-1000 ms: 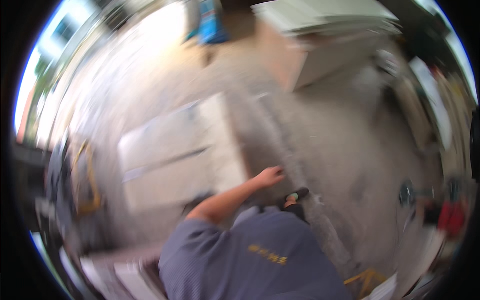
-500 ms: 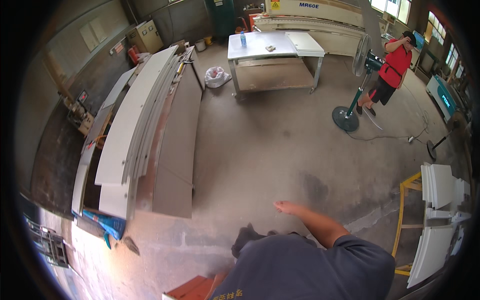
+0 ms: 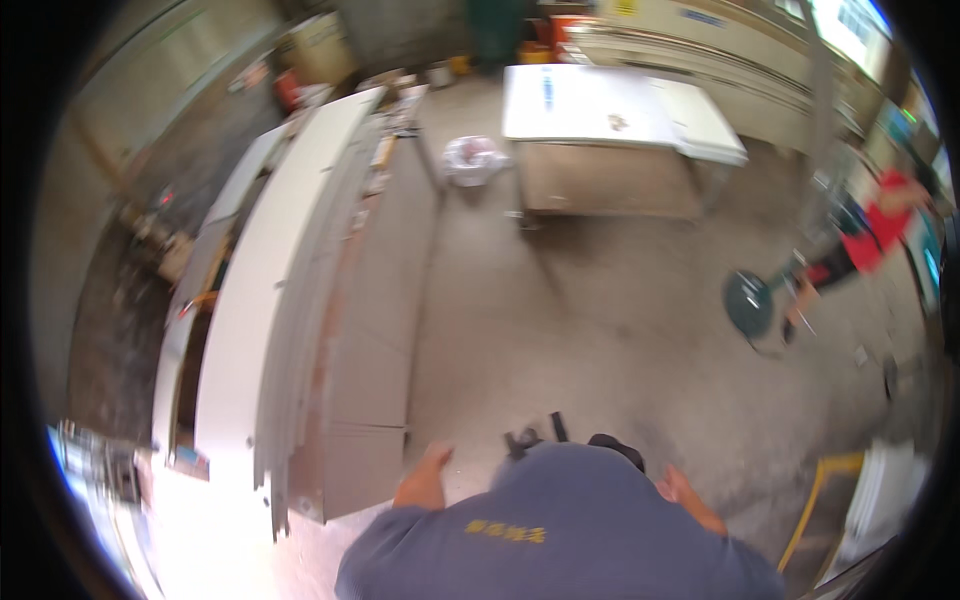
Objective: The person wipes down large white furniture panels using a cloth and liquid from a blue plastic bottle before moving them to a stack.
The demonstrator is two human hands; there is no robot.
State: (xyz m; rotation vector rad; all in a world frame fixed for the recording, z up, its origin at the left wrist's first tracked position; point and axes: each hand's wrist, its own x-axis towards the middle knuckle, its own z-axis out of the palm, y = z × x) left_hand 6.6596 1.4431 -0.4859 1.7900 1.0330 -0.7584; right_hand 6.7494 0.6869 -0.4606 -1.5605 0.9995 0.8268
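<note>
Against the wall on the left lean long white panels (image 3: 262, 300), with a white bag (image 3: 474, 158) and a white-topped table (image 3: 600, 105) beyond. Left hand (image 3: 430, 470) hangs loosely open, empty, just beside the panels' near end — right hand (image 3: 675, 487) mostly hidden by the grey shirt (image 3: 560, 540), grip unreadable.

You have a pale cardboard box (image 3: 322, 45) standing by the far wall at upper left. A white plastic bag (image 3: 473, 158) sits on the floor just left of the white table (image 3: 600, 105). A blue label strip (image 3: 548, 90) lies on that tabletop. A yellow sign (image 3: 627, 7) hangs on the far machine.
</note>
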